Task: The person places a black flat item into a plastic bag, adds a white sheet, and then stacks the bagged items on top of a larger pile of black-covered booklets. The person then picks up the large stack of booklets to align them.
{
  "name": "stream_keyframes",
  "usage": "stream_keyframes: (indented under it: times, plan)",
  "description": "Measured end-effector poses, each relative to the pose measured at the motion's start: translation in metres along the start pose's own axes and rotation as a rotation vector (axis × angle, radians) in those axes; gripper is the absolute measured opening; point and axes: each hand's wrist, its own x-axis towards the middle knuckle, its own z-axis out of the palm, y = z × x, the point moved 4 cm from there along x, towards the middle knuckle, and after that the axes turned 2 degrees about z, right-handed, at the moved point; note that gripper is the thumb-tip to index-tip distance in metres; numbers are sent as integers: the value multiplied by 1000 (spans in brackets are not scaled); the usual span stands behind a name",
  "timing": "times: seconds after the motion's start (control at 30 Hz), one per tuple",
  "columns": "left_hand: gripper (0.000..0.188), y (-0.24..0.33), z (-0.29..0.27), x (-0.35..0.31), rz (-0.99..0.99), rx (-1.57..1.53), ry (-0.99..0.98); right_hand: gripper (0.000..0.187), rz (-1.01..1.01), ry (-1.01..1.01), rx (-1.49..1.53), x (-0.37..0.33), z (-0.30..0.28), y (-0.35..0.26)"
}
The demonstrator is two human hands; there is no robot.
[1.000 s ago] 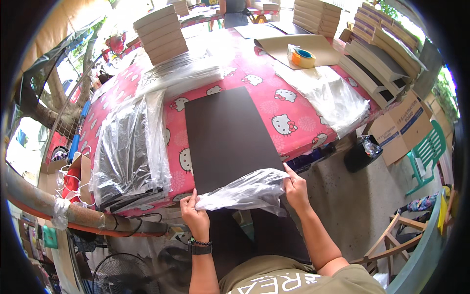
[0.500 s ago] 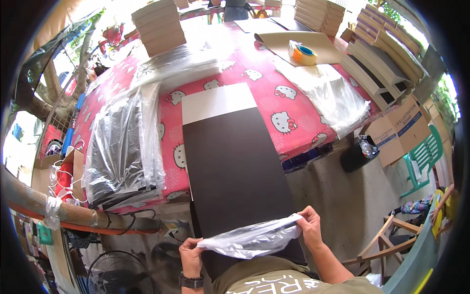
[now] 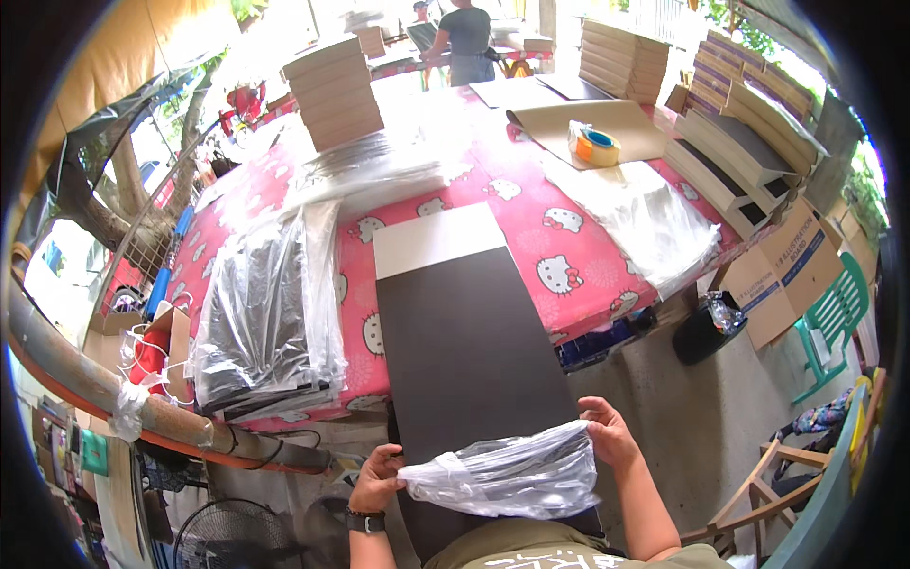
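Note:
In front of me a long black board [image 3: 474, 351] reaches from the pink table toward my body, with a white sheet [image 3: 441, 242] at its far end. Gathered across its near part is a clear plastic bag [image 3: 502, 474], wrinkled and bunched. I cannot tell whether the bag passes under the board. At the bag's left edge, my left hand [image 3: 377, 479], with a dark wristband, is closed on the plastic with bent fingers. My right hand [image 3: 611, 436] grips the bag's right edge, fingers curled by the board's side.
Plastic-wrapped black boards [image 3: 270, 313] lie left on the patterned table [image 3: 417, 204]; clear plastic sheets [image 3: 645, 223] and a tape roll [image 3: 595, 147] lie right. Board stacks [image 3: 336, 95] stand behind. A metal pipe [image 3: 171, 417], a fan [image 3: 232, 536] and a green chair [image 3: 834, 318] flank me. A person [image 3: 466, 43] stands far off.
The plastic bag is spread wider and deeper over the board's near part. Both hands' fingers have shifted at its edges. The view has tilted up, showing more of the far person.

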Motion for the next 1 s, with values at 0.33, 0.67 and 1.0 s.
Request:
stream_keyframes:
  times: [0.33,0.67,1.0]
  plan:
    - [12,197,145,42,948,835,216,21,-534,-174,-86,49,152,-152]
    - [21,245,58,195,887,728,232,33,-514,-45,-604,234,175,-182]
    - [31,229,98,194,939,433,183,18,-693,50,-820,225,180,-191]
